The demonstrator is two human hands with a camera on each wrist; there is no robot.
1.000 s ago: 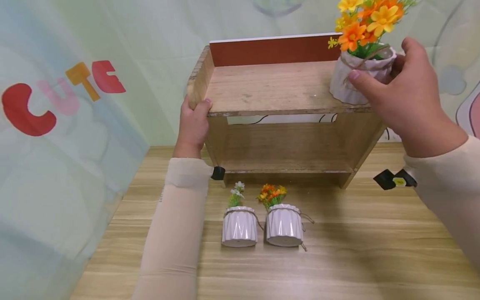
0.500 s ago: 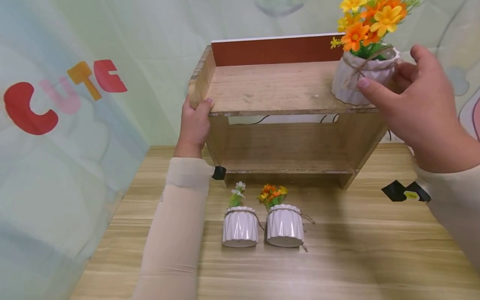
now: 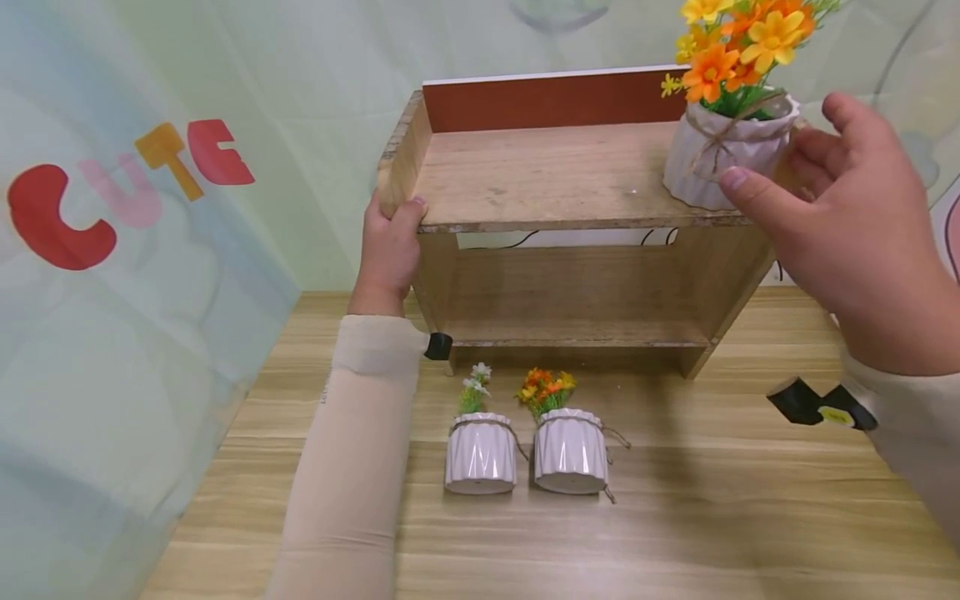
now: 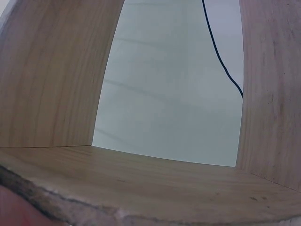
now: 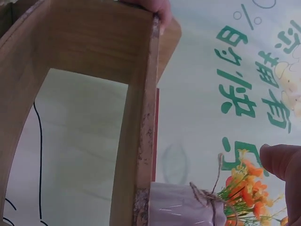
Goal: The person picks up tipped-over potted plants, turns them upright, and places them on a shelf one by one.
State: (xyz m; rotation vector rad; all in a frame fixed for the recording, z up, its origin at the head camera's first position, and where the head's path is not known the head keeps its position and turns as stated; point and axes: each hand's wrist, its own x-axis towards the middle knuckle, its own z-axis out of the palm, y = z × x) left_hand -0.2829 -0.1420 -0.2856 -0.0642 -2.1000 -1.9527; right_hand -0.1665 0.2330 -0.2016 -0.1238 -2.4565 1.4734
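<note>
My left hand [image 3: 388, 250] grips the left front corner of a small wooden shelf [image 3: 540, 171], thumb over its top board. On the right end of that board stands a white fluted flowerpot [image 3: 723, 154] with orange and yellow artificial flowers [image 3: 750, 50] and a twine bow. My right hand [image 3: 862, 200] is just to the right of this pot, fingers loosely bent, and the thumb overlaps the pot's lower front. In the right wrist view, the thumb [image 5: 282, 162] shows apart from the pot [image 5: 181, 205]. The left wrist view looks into the shelf's inside [image 4: 155, 181].
Two more white pots lie on their sides on the wood-grain table [image 3: 675, 533] before the shelf: one with white flowers [image 3: 480, 454], one with orange flowers [image 3: 570, 450]. Behind hangs a printed backdrop [image 3: 315, 50]; a dark cable [image 4: 218, 56] shows through the shelf's open back.
My right hand has let go of the upright pot and moved right and slightly down from it. The pot stays on the shelf top, and my left hand keeps its hold.
</note>
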